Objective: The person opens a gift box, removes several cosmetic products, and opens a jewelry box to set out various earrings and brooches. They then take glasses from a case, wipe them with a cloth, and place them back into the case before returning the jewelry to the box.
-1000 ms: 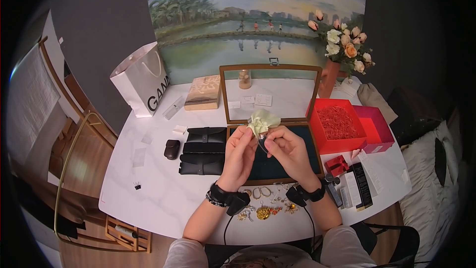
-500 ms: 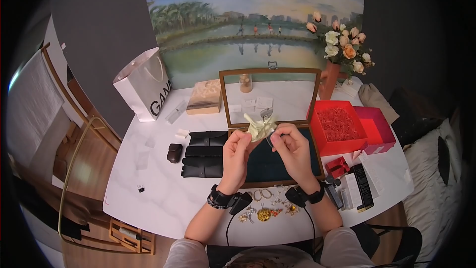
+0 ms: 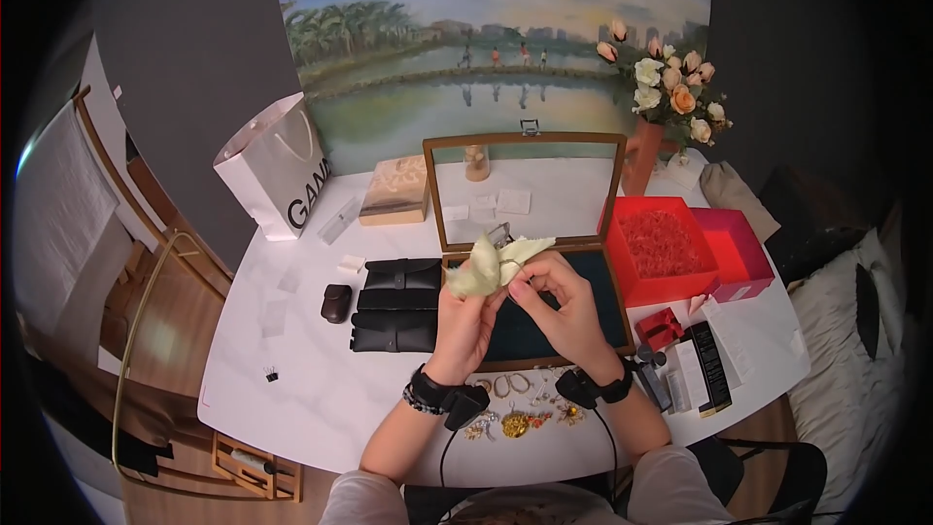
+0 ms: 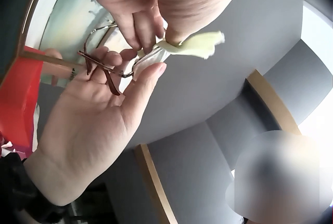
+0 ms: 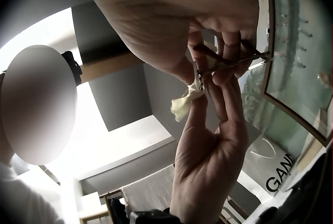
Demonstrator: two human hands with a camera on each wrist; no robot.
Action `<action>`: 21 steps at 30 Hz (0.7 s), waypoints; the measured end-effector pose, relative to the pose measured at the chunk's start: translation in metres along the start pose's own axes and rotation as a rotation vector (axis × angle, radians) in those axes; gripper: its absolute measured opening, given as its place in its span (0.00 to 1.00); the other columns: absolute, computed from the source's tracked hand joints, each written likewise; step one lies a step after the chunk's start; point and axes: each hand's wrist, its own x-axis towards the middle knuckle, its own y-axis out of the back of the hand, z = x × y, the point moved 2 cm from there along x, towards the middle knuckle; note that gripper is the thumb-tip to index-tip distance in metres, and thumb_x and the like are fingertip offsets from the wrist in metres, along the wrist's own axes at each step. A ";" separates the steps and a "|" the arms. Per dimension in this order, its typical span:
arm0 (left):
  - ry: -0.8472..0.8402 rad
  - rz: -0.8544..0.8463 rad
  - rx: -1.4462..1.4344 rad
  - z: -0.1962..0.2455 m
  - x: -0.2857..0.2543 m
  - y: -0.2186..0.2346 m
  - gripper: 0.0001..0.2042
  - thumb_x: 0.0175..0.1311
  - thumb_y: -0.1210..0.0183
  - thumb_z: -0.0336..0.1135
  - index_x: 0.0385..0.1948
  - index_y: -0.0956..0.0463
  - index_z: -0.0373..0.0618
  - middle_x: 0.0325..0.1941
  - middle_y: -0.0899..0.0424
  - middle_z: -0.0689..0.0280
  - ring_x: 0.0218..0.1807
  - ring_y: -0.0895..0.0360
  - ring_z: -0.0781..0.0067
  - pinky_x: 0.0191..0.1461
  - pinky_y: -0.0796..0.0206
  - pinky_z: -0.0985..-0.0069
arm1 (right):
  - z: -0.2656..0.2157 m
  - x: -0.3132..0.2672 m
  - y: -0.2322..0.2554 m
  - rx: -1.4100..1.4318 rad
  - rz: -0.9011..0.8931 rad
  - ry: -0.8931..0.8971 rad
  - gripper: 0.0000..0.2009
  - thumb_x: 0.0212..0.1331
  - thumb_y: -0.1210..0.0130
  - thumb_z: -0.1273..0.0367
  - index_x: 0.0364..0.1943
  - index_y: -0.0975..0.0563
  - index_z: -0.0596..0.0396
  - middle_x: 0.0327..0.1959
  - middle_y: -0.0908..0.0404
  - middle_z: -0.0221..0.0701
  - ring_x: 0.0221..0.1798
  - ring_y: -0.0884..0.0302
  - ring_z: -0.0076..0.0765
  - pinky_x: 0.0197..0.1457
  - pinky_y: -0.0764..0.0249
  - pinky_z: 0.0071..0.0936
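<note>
Both hands are raised together over a wooden display case [image 3: 606, 303] with a dark green lining and its glass lid standing up. My left hand [image 3: 461, 327] pinches a pale yellow-green cloth [image 3: 478, 270], folded over one lens of a pair of eyeglasses [image 4: 113, 82]. Thin metal rims and brown temple tips show in the left wrist view. With thumb and fingers, my right hand [image 3: 567, 309] holds the glasses close beside the cloth. Part of a rim [image 3: 500, 232] rises above the cloth in the head view; the covered lens is hidden.
Two black glasses cases [image 3: 394, 331] and a small brown case [image 3: 335, 302] lie left. Jewellery [image 3: 515, 424] is spread in front. A red box [image 3: 671, 287], small cartons [image 3: 710, 369] and a flower vase [image 3: 641, 157] stand right. A paper bag [image 3: 277, 185] stands back left.
The cloth has shifted left and spread wider around the glasses. The hands have turned the glasses and drawn closer together than half a second ago.
</note>
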 end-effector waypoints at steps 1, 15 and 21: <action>-0.012 -0.003 -0.013 0.000 0.000 -0.003 0.15 0.80 0.45 0.33 0.60 0.24 0.34 0.60 0.16 0.60 0.60 0.17 0.73 0.68 0.25 0.76 | 0.001 0.000 0.001 -0.002 0.005 0.013 0.06 0.69 0.37 0.74 0.44 0.20 0.64 0.45 0.21 0.31 0.37 0.21 0.16 0.42 0.26 0.17; 0.156 -0.189 0.014 0.008 0.001 -0.005 0.20 0.83 0.49 0.45 0.64 0.26 0.39 0.62 0.18 0.62 0.61 0.22 0.74 0.69 0.32 0.72 | 0.000 -0.001 -0.002 -0.127 -0.092 -0.030 0.07 0.67 0.37 0.75 0.46 0.18 0.63 0.37 0.14 0.27 0.37 0.18 0.19 0.45 0.23 0.21; 0.136 -0.267 -0.110 0.011 -0.003 -0.004 0.22 0.83 0.50 0.47 0.64 0.27 0.37 0.67 0.20 0.58 0.59 0.21 0.72 0.60 0.27 0.69 | -0.007 -0.002 -0.002 0.346 -0.132 -0.194 0.08 0.73 0.41 0.72 0.48 0.19 0.64 0.42 0.15 0.28 0.41 0.20 0.18 0.42 0.25 0.19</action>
